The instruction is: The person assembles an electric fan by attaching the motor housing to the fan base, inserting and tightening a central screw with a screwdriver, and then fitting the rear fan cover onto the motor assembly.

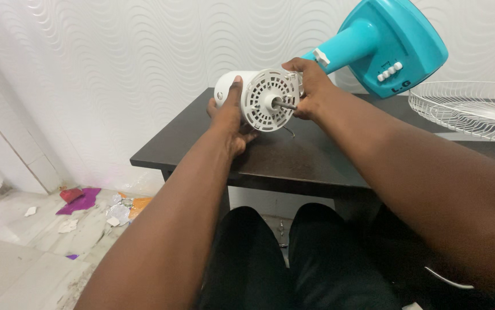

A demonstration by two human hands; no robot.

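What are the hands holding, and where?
Both hold the white fan motor: left hand grips its housing's side, right hand its front grille's edge.

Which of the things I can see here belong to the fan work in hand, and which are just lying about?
In hand:
- white fan motor housing, gripped by left hand and right hand
- its metal shaft
- teal fan stand and base
- white wire grille on the dark table

Lying about:
- scraps and wrappers on the floor

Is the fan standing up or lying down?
Lying down. The teal fan base is tipped up on the dark table, and both hands hold the white motor housing sideways.
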